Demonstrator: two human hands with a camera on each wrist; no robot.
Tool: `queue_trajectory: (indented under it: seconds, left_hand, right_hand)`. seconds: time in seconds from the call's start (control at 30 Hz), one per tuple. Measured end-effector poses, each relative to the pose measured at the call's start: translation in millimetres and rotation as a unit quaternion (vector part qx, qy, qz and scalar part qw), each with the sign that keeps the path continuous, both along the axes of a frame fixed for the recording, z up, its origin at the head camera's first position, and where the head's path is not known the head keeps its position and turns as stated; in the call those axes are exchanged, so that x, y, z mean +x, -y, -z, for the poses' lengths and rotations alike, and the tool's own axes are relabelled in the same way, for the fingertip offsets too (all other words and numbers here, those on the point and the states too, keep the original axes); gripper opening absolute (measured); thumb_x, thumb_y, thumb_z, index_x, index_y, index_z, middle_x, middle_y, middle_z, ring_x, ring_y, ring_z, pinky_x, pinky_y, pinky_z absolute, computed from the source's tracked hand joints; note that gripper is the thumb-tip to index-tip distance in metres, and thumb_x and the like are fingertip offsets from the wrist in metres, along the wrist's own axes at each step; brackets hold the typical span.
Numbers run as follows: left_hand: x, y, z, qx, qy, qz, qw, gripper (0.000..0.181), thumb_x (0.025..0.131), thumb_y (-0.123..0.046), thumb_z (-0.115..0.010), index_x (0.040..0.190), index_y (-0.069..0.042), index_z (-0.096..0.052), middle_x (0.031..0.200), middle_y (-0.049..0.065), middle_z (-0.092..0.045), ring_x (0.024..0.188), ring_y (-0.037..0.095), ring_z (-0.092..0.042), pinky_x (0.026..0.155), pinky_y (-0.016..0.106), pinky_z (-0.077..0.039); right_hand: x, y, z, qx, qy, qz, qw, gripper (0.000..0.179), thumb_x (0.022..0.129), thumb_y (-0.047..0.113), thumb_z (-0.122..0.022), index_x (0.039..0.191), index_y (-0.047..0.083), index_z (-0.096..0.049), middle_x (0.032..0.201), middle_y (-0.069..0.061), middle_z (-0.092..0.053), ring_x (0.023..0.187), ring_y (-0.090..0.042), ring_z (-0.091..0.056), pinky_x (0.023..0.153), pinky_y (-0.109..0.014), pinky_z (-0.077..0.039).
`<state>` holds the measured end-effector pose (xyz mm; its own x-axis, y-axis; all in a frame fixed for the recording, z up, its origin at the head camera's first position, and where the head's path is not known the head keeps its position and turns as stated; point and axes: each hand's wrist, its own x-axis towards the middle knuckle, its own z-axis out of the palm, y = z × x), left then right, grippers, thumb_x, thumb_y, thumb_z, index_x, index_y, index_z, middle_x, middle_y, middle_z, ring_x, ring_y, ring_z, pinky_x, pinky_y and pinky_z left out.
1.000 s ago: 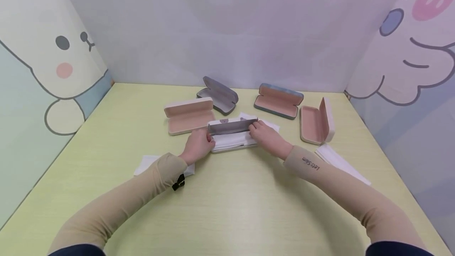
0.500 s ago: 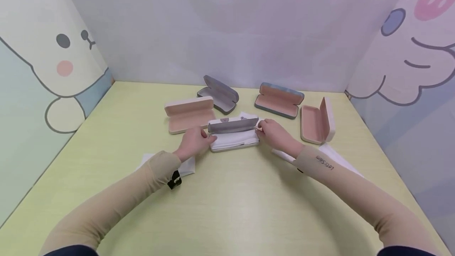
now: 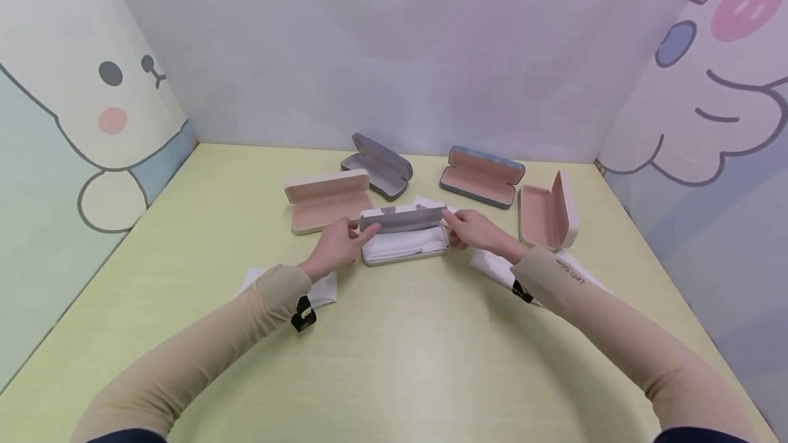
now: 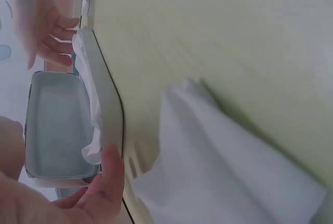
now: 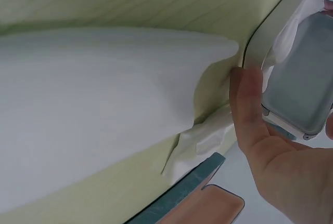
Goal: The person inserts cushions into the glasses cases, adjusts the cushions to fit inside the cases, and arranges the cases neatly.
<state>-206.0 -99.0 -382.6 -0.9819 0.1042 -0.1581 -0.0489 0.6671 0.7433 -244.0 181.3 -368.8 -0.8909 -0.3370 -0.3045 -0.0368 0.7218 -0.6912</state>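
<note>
An open glasses case (image 3: 403, 221) with a white lid, a bear print on top and a grey lining lies at mid-table. A folded white cloth (image 3: 403, 243) fills its base. My left hand (image 3: 335, 248) is at the case's left end, thumb at the lid's edge and fingers along the base. At the opposite end, my right hand (image 3: 480, 231) has its thumb by the lid's corner and its fingers beside the base. In the right wrist view, that hand's fingers (image 5: 248, 99) touch the side of the base.
Behind stand open cases: a cream one (image 3: 329, 204), a grey one (image 3: 378, 169), a blue one (image 3: 480, 180) and a pink-lined one (image 3: 544, 214) at right. White cloths lie near the left wrist (image 3: 326, 290) and under the right forearm (image 3: 492, 267).
My right hand has moved outward from the case's inside to its right end. The left hand has shifted slightly left, its thumb now up at the lid. The lid stays raised.
</note>
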Motion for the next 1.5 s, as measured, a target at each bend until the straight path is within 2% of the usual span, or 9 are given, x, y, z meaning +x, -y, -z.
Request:
queue_trajectory:
  seconds: [0.1, 0.2, 0.27, 0.4, 0.57, 0.7, 1.07, 1.3, 1.5]
  left_hand:
    - [0.5, -1.8, -0.4, 0.013, 0.005, 0.003, 0.9999, 0.063, 0.098, -0.05, -0.046, 0.127, 0.007, -0.047, 0.105, 0.021, -0.067, 0.076, 0.02, -0.063, 0.068, 0.025, -0.048]
    - [0.0, -4.1, -0.3, 0.033, 0.016, -0.002, 0.9993, 0.062, 0.1, -0.05, -0.037, 0.125, 0.005, -0.048, 0.091, 0.016, -0.065, 0.063, 0.02, -0.061, 0.064, 0.025, -0.045]
    - [-0.7, -5.7, -1.2, 0.047, 0.029, -0.012, 0.9984, 0.062, 0.101, -0.052, -0.031, 0.124, 0.004, -0.048, 0.082, 0.011, -0.06, 0.055, 0.018, -0.057, 0.06, 0.024, -0.043]
    - [-2.5, -9.2, -4.9, 0.067, 0.055, -0.036, 0.9956, 0.064, 0.1, -0.057, -0.024, 0.117, -0.001, -0.05, 0.084, 0.007, -0.053, 0.058, 0.016, -0.055, 0.057, 0.024, -0.046]
    - [-5.7, -12.1, -7.2, 0.082, 0.08, -0.052, 0.992, 0.061, 0.099, -0.059, -0.024, 0.102, -0.004, -0.05, 0.088, 0.007, -0.05, 0.062, 0.015, -0.055, 0.057, 0.028, -0.054]
    - [-8.3, -13.1, -7.0, 0.083, 0.092, -0.058, 0.9906, 0.058, 0.099, -0.058, -0.024, 0.093, -0.006, -0.049, 0.084, 0.006, -0.05, 0.057, 0.014, -0.054, 0.056, 0.028, -0.055]
    - [-6.5, -7.4, -11.4, 0.09, 0.118, -0.032, 0.9884, 0.057, 0.102, -0.05, -0.034, 0.116, 0.003, -0.05, 0.08, 0.008, -0.048, 0.068, 0.017, -0.055, 0.063, 0.029, -0.058]
    - [-7.5, -6.5, -14.1, 0.096, 0.114, -0.009, 0.9888, 0.053, 0.103, -0.045, -0.034, 0.112, 0.005, -0.05, 0.077, 0.008, -0.048, 0.067, 0.017, -0.055, 0.063, 0.03, -0.058]
    - [-12.2, -2.5, -14.5, 0.128, 0.135, 0.013, 0.9825, 0.049, 0.103, -0.041, -0.037, 0.114, 0.005, -0.049, 0.086, 0.008, -0.046, 0.073, 0.018, -0.054, 0.069, 0.032, -0.058]
  right_hand:
    - [-2.4, 3, 0.5, -0.025, 0.031, 0.026, 0.9989, 0.07, 0.102, 0.052, -0.026, 0.136, -0.006, -0.043, 0.119, -0.028, -0.06, 0.102, -0.031, -0.067, 0.083, -0.037, -0.057]
    - [-3.6, 8, -0.4, -0.034, 0.043, 0.036, 0.9979, 0.075, 0.101, 0.056, -0.023, 0.144, -0.005, -0.034, 0.122, -0.031, -0.058, 0.104, -0.033, -0.066, 0.084, -0.038, -0.057]
    - [-3.8, 12, -1.5, -0.031, 0.044, 0.045, 0.9975, 0.076, 0.1, 0.057, -0.022, 0.143, -0.004, -0.035, 0.119, -0.03, -0.059, 0.1, -0.032, -0.067, 0.082, -0.037, -0.057]
    - [-4.6, 17, -2.9, -0.013, 0.032, 0.057, 0.9978, 0.074, 0.099, 0.059, -0.022, 0.137, -0.003, -0.041, 0.114, -0.026, -0.059, 0.092, -0.028, -0.068, 0.076, -0.035, -0.058]
    - [-4.7, 21, -1.8, 0.004, 0.021, 0.071, 0.9973, 0.07, 0.099, 0.059, -0.026, 0.129, -0.002, -0.045, 0.112, -0.021, -0.059, 0.085, -0.024, -0.069, 0.07, -0.032, -0.058]
    - [-4.0, 21, -2.0, 0.001, 0.021, 0.071, 0.9973, 0.069, 0.1, 0.057, -0.028, 0.132, -0.001, -0.044, 0.115, -0.022, -0.058, 0.086, -0.024, -0.068, 0.069, -0.032, -0.058]
    - [-1.5, 22, -8.1, -0.006, 0.044, 0.055, 0.9975, 0.063, 0.101, 0.051, -0.03, 0.134, -0.002, -0.042, 0.118, -0.024, -0.055, 0.091, -0.028, -0.066, 0.073, -0.033, -0.059]
    - [-4.3, 21, -7.9, -0.005, 0.059, 0.043, 0.9973, 0.062, 0.103, 0.048, -0.029, 0.136, -0.003, -0.038, 0.119, -0.025, -0.052, 0.1, -0.031, -0.064, 0.075, -0.034, -0.059]
    - [0.0, 18, -10.1, -0.03, 0.08, 0.034, 0.9958, 0.058, 0.103, 0.045, -0.032, 0.133, -0.005, -0.039, 0.121, -0.027, -0.051, 0.101, -0.032, -0.063, 0.079, -0.036, -0.058]
